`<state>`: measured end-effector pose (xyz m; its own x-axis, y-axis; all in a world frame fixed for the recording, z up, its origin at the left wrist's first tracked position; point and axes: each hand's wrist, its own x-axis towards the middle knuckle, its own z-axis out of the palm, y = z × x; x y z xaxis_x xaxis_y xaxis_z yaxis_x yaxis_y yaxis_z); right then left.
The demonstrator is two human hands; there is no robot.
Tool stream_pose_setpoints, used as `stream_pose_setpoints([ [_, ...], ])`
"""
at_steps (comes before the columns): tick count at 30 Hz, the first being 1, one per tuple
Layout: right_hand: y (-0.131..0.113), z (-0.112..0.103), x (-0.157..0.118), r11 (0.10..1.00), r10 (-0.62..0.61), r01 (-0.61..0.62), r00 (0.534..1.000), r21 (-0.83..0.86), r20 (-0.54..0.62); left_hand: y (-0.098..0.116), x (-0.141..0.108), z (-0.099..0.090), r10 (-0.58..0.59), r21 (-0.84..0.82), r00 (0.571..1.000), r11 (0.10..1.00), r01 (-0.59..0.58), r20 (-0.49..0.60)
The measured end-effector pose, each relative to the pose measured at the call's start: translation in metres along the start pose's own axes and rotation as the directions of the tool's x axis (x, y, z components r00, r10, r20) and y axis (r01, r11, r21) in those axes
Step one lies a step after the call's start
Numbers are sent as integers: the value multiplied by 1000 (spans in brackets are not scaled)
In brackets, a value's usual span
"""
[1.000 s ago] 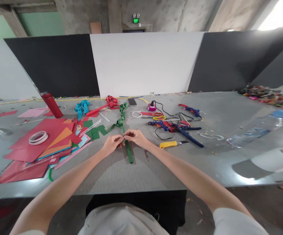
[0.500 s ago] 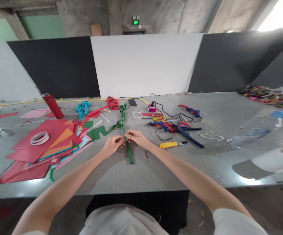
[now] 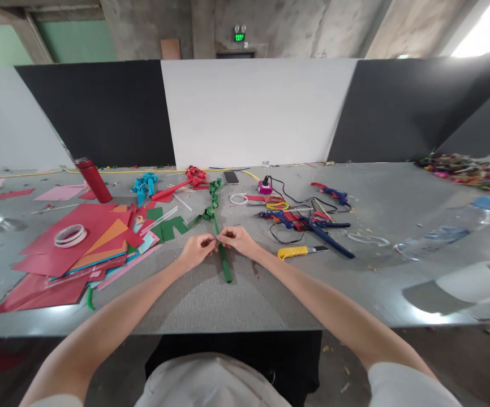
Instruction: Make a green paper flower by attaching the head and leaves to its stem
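**Both hands pinching the green paper stem at 12 o'clock**

Nearest you, the green paper stem (image 3: 225,263) lies at 12 o'clock, its thick end pointing towards you. Your left hand (image 3: 196,250) and right hand (image 3: 239,240) meet over it, fingertips drawn in and grasping it; you cannot tell whether a thin strip is pinched there too. Beyond your fingers, the stem runs up to curled green paper (image 3: 211,202).

Between 9 and 10 is a bent green piece (image 3: 90,298), and towards 3 a white roll (image 3: 474,281). At 1 lies the yellow-handled knife (image 3: 292,252), with dark blue pliers (image 3: 330,239) just beyond. Stacked red paper (image 3: 54,234) at 10 bears white tape rings (image 3: 71,236). Farther off are a red bottle (image 3: 94,182) between 10 and 11, folded blue paper (image 3: 144,185) at 11, a red paper flower (image 3: 195,176) between 11 and 12, and a phone (image 3: 231,178) at 12.
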<state>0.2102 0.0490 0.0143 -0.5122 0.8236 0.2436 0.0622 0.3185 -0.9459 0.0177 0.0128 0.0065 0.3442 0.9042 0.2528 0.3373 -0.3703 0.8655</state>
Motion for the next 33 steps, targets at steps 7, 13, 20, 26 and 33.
stream_pose_setpoints([
  [7,3,-1,-1,998,-47,47,999,-46,-11,0,0,0,3,4,1000,1000,-3,2],
  [13,5,0,-2,997,-70,69,998,-39,-10,2,0,1,8,7,1000,1000,-8,-10],
  [20,7,0,-1,996,-72,70,996,-48,-57,0,1,0,-1,-11,999,1000,1,-38],
  [26,9,-1,-1,985,-110,95,989,-143,-101,-1,1,1,-12,-20,999,1000,11,-51],
  [33,12,-1,-2,977,-127,107,987,-183,-99,4,0,0,-22,-2,998,1000,22,-51],
])
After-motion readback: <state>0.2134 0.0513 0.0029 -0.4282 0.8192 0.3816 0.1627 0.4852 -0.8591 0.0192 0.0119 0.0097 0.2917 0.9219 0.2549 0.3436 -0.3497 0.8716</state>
